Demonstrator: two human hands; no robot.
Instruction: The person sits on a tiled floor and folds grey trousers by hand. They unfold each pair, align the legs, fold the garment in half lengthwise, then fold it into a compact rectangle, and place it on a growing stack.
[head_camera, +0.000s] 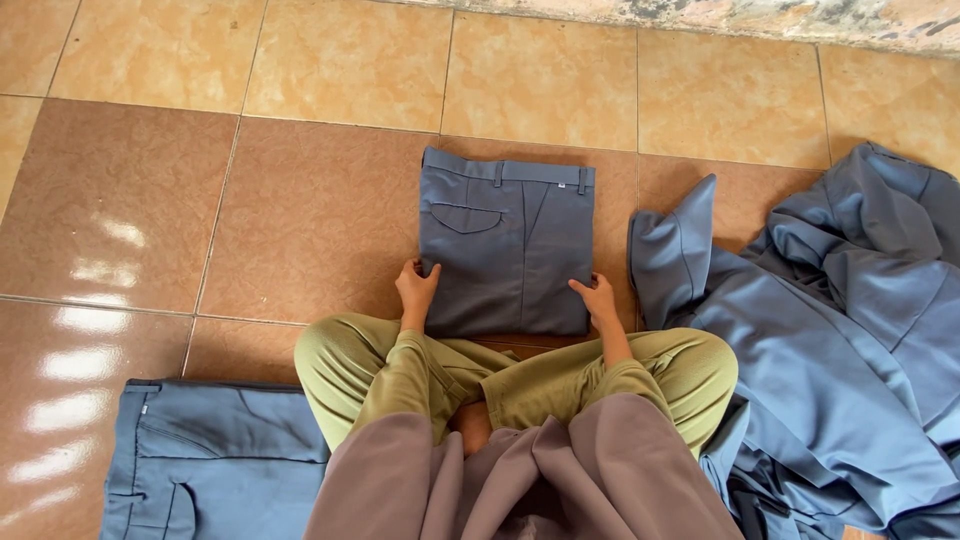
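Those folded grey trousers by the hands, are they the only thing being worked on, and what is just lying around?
Being worked on:
- folded grey trousers, touched at the near corners by the left hand and right hand

Just lying about:
- heap of blue-grey clothes to the right
- flat blue-grey trousers at lower left
- tiled floor

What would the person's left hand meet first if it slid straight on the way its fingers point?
The left hand points up and away, along the left edge of the folded grey-blue trousers. It already touches them; beyond lies only brown floor tile, as far as visible.
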